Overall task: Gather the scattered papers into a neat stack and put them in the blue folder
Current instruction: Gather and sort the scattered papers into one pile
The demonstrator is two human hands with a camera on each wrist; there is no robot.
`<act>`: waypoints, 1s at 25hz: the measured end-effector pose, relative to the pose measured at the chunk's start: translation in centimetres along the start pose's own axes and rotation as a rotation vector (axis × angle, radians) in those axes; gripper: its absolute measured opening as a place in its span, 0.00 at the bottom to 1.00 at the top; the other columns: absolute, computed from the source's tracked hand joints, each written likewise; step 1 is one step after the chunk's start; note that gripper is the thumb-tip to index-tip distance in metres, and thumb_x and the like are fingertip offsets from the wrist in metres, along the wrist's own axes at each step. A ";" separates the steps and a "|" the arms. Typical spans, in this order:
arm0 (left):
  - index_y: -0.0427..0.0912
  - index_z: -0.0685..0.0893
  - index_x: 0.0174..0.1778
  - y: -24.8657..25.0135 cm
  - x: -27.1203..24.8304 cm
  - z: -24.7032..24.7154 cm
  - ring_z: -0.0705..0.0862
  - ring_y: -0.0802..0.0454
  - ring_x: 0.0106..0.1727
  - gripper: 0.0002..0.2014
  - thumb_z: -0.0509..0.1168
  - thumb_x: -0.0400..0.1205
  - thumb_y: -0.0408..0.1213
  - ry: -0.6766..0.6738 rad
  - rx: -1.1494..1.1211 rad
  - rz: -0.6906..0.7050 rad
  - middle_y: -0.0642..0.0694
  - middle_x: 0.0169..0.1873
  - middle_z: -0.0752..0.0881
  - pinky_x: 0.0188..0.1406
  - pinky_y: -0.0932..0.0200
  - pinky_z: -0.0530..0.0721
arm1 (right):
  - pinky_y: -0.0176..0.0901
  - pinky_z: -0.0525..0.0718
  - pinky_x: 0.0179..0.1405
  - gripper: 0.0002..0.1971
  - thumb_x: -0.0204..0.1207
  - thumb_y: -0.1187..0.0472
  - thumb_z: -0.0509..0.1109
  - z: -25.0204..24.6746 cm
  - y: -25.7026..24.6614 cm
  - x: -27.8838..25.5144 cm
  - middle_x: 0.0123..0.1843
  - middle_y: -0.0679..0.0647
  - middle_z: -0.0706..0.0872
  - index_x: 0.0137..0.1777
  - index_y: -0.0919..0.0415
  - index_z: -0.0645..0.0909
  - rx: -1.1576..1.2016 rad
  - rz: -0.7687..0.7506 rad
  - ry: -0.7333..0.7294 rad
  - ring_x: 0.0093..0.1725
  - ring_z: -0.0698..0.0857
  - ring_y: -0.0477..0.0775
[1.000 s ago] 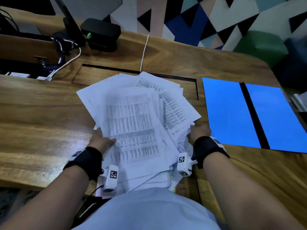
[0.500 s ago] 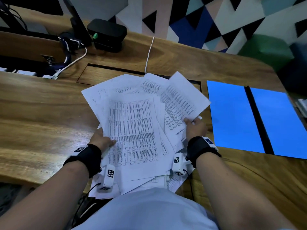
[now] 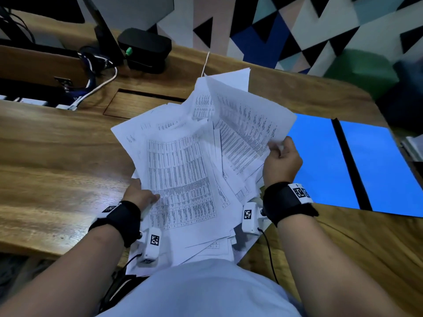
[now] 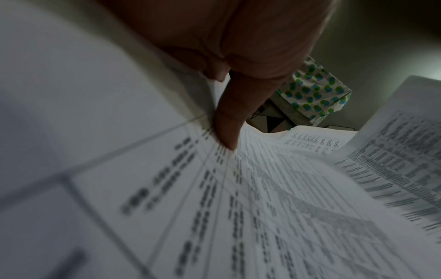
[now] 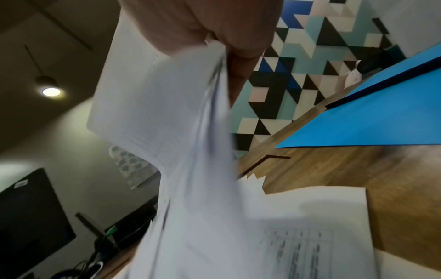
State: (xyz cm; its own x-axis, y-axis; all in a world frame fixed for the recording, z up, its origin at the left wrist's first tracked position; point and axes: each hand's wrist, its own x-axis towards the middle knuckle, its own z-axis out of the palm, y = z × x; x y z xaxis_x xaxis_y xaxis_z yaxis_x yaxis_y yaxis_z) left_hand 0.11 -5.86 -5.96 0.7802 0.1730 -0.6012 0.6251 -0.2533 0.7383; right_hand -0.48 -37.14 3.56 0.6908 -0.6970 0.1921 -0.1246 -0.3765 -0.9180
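Note:
A loose fan of printed white papers (image 3: 183,175) lies on the wooden desk in front of me, its near end hanging over the desk edge. My left hand (image 3: 139,195) grips the pile's left side, thumb on the top sheet (image 4: 226,130). At the pile's right side, my right hand (image 3: 280,156) pinches several sheets (image 5: 186,105) and holds them tilted up off the desk. The blue folder (image 3: 320,161) lies open and flat to the right of the papers, with a black spine (image 3: 350,163) down its middle.
A black box (image 3: 144,49), a monitor stand and tangled cables (image 3: 98,72) sit at the back left. A recessed wooden flap (image 3: 137,104) lies behind the papers. A white cable (image 3: 205,62) runs to the back edge. The patterned wall stands behind the desk.
My right hand has risen and moved right, lifting the right-hand sheets up off the desk into a tilted fan. My left hand has stayed gripping the left side.

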 end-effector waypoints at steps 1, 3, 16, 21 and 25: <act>0.38 0.70 0.71 0.0 -0.1 0.1 0.78 0.36 0.69 0.32 0.72 0.70 0.25 0.005 -0.005 0.004 0.38 0.69 0.79 0.71 0.41 0.75 | 0.39 0.85 0.54 0.24 0.72 0.76 0.60 -0.2 0.0 0.4 0.49 0.53 0.88 0.62 0.51 0.80 0.058 0.024 0.002 0.46 0.86 0.44; 0.38 0.74 0.65 0.1 -0.4 0.2 0.82 0.36 0.63 0.25 0.70 0.73 0.22 0.022 -0.010 0.009 0.37 0.62 0.83 0.67 0.44 0.78 | 0.26 0.83 0.48 0.29 0.70 0.80 0.57 -0.8 -0.2 1.1 0.49 0.55 0.85 0.68 0.57 0.77 0.115 0.037 0.009 0.39 0.83 0.34; 0.41 0.73 0.69 0.5 -0.7 0.5 0.81 0.37 0.66 0.28 0.70 0.73 0.23 -0.001 -0.087 0.081 0.38 0.67 0.81 0.66 0.44 0.79 | 0.40 0.74 0.44 0.05 0.75 0.70 0.64 -3.1 -0.7 4.2 0.42 0.57 0.81 0.47 0.68 0.81 -0.177 0.040 -0.073 0.44 0.79 0.53; 0.36 0.68 0.75 1.4 -2.2 0.3 0.75 0.47 0.69 0.29 0.65 0.77 0.18 -0.028 -0.206 0.177 0.47 0.66 0.77 0.69 0.53 0.71 | 0.45 0.74 0.44 0.06 0.75 0.68 0.64 -2.3 2.6 2.9 0.46 0.63 0.82 0.49 0.61 0.81 -0.309 0.187 -0.181 0.48 0.80 0.58; 0.36 0.71 0.70 1.4 -1.4 -0.2 0.80 0.42 0.65 0.27 0.66 0.76 0.17 -0.018 -0.217 0.155 0.39 0.63 0.82 0.70 0.48 0.73 | 0.50 0.81 0.52 0.14 0.78 0.66 0.64 -2.6 3.5 1.6 0.55 0.66 0.87 0.62 0.67 0.80 -0.351 0.127 -0.192 0.56 0.84 0.66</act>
State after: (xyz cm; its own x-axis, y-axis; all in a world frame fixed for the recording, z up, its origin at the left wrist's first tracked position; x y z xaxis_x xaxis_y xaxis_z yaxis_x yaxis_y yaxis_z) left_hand -0.15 -6.29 -4.02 0.8679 0.1303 -0.4794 0.4900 -0.0653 0.8693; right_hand -1.65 -41.17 1.60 0.7705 -0.6373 -0.0135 -0.4296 -0.5035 -0.7496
